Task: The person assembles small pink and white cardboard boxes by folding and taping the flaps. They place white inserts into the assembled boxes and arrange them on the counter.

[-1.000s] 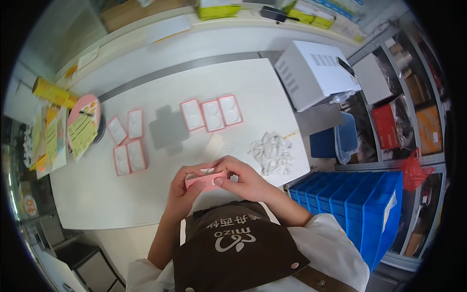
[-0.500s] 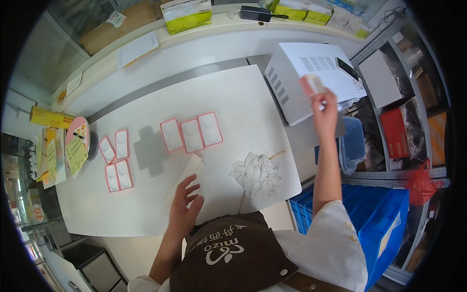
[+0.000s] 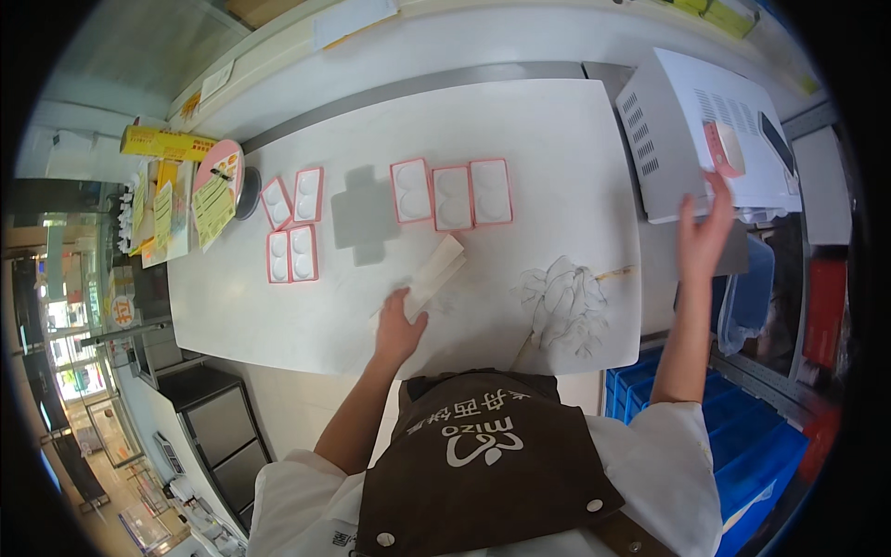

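currently, the right hand is reaching toward the white appliance, its thumb and fingers standing apart. just beyond its fingertips, a pink-and-white box is lying on the appliance's top; whether skin is touching box, one cannot tell. farther right of that hand, a dark phone is resting. the left hand is staying low at the white table, thumb spread from fingers, and a pale folded strip is slanting away just ahead and rightward of it. beyond the strip, three pink-edged trays are sitting side by side, while four smaller-looking ones are sitting ahead and leftward of that hand.
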Tool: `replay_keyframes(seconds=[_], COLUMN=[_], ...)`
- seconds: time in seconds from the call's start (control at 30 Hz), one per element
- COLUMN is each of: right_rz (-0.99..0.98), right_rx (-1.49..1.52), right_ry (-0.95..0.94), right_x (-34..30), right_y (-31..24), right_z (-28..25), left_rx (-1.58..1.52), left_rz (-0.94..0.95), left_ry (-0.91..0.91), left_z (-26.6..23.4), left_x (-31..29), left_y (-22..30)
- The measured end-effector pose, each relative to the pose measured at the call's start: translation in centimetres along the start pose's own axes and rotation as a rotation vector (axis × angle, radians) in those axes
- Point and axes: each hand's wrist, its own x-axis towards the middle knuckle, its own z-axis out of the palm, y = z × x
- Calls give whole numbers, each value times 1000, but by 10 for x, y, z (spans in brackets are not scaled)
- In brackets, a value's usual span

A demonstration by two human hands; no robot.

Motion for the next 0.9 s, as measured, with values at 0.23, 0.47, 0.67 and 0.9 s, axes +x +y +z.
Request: replay_keyframes(seconds=[0.23,0.47,0.67,0.9], right_rz=[-15,-30,-75,360], right_rx=[319,507,575,857], right_ry=[-347,-501,-582,-1154], right_x=[-74,-114,-138,-159], right_y=[-98,-152,-180,-228], right_z=[38,49,51,51], left_rx=[450,325,175,-591], left_rz=[-259,-83,-116,-174], left_ry=[-155,-95,-19,-220], left_z=[0,2,-7,-38], left_x=[35,29,13,-24], left_y=[-18,-39,-26,5])
